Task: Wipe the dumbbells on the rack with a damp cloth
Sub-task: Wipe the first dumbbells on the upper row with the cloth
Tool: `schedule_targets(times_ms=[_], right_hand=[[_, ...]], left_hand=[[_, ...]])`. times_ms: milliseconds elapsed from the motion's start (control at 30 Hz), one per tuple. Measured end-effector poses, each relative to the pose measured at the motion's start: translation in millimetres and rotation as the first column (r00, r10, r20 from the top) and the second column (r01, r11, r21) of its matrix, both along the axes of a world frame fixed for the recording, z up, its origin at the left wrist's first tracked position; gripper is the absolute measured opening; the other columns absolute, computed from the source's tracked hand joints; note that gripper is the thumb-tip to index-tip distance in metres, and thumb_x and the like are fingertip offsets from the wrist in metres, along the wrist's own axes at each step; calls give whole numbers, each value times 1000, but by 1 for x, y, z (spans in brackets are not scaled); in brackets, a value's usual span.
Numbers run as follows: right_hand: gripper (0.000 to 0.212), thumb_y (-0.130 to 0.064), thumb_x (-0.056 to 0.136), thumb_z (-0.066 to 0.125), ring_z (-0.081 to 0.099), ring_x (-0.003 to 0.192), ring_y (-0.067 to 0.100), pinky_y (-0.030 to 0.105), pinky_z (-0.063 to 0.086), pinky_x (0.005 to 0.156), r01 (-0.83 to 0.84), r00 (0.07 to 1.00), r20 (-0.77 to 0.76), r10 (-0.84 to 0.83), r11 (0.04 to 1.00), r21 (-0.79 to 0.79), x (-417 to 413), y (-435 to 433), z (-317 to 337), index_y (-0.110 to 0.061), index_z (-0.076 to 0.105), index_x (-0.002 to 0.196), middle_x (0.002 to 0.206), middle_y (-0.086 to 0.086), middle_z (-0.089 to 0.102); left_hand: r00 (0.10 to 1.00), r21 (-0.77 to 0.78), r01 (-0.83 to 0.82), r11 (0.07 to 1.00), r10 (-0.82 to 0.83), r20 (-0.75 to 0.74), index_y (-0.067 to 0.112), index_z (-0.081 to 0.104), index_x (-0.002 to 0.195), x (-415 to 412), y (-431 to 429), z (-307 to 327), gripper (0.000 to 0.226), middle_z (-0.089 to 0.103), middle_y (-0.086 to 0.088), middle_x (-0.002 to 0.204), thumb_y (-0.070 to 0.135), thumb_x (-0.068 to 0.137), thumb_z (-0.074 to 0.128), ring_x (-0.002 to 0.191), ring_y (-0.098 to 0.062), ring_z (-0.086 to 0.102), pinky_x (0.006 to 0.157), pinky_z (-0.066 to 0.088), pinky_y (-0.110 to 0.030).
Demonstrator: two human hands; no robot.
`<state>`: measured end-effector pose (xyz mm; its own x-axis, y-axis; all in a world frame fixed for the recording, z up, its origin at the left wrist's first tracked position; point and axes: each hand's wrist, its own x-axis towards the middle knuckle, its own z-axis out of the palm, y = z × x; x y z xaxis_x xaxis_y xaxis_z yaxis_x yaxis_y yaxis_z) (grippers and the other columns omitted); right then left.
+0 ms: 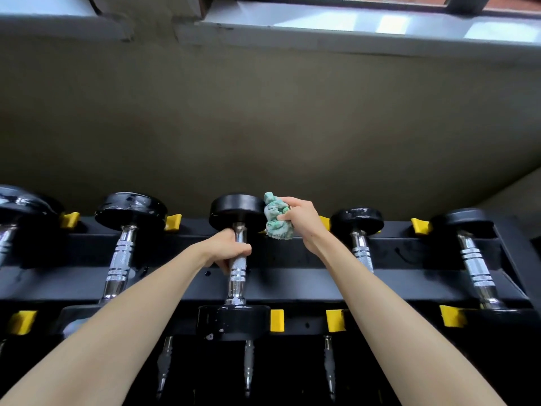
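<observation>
Left hand curls round the chrome handle of the middle dumbbell, lying on the black rack at lower centre of the frame. Right hand clutches a bunched green cloth tight in its fingers, touching the right edge of that dumbbell's far head; more dumbbells sit either side

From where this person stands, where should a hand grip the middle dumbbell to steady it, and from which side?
Grip the dumbbell by its slim ridged bar between the wide black ends, coming from the left, as the left hand does. That leaves the far end's right side free for the right hand and cloth.
</observation>
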<state>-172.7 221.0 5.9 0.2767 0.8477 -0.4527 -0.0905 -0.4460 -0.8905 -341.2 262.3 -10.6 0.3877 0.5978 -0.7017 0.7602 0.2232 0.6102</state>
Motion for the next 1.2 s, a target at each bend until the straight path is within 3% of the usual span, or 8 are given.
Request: schedule_targets(times_ms=[200, 333, 400, 467, 667, 833, 1033, 1200], right_hand=[[43, 11, 81, 35, 66, 81, 25, 33, 52, 76, 15, 872, -488, 27, 997, 81, 1, -9, 12, -10, 65, 103, 93, 10, 69], [41, 15, 84, 30, 62, 85, 28, 37, 52, 77, 407, 733, -616, -290, 912, 55, 12, -5, -9, -5, 59, 105, 96, 13, 64], [41, 16, 87, 32, 62, 81, 24, 29, 56, 62, 510, 725, -547, -419, 860, 17, 20, -1, -25, -5, 52, 116, 95, 10, 61], [45, 19, 86, 35, 61, 81, 20, 28, 55, 59, 481, 806, -395, -441, 877, 4, 24, 5, -37, -8, 48, 120, 96, 7, 60], [49, 19, 79, 38, 54, 96, 18, 24, 46, 73, 136, 985, 99, -143, 988, 77, 5, 32, -49, -17, 50, 110, 104, 4, 57], [50, 10, 81, 41, 52, 113, 26, 15, 32, 73, -194, 841, 501, 202, 979, -69, 1, 37, -57, -13, 56, 123, 120, 10, 61], [48, 8, 80, 34, 52, 109, 32, 32, 40, 86, -397, 720, 540, 436, 897, -195, -1, 36, -47, -6, 57, 119, 117, 17, 62], [27, 6, 79, 35, 46, 71, 23, 31, 33, 60, -466, 704, 423, 571, 820, -332, 10, 37, -41, -9, 57, 80, 74, 6, 54]], left_hand=[[1000, -27, 3, 1000, -3, 20, 11, 48, 71, -5, 4, 0, 18, 52, -6, 65, 10, 87, 57, 58, -19, 56, 43, 49, -25], [998, -49, 1, 999, 2, 58, 11, 45, 72, -11, 6, -2, 18, 51, -4, 63, 8, 86, 56, 56, -16, 56, 43, 48, -25], [997, -68, 3, 998, 2, 75, 12, 45, 73, -14, 8, -3, 18, 52, -4, 64, 7, 87, 56, 56, -15, 56, 43, 47, -24], [996, -82, 15, 997, -8, 88, 11, 47, 74, -17, 10, -4, 16, 55, -4, 65, 8, 87, 56, 57, -16, 57, 44, 49, -25], [993, -128, 29, 991, -14, 117, 8, 50, 83, -21, 14, -8, 8, 64, -6, 73, 9, 89, 55, 59, -13, 62, 46, 51, -26], [990, -144, 34, 989, -13, 141, 5, 52, 86, -26, 17, -10, 6, 67, -7, 74, 9, 90, 54, 55, -12, 63, 45, 50, -25], [989, -147, 29, 989, -6, 149, 5, 52, 85, -27, 17, -10, 7, 66, -9, 76, 9, 90, 54, 51, -10, 62, 42, 47, -23], [988, -148, 37, 988, -14, 154, 4, 52, 86, -28, 16, -10, 7, 68, -6, 71, 10, 90, 53, 53, -12, 63, 43, 48, -25]])
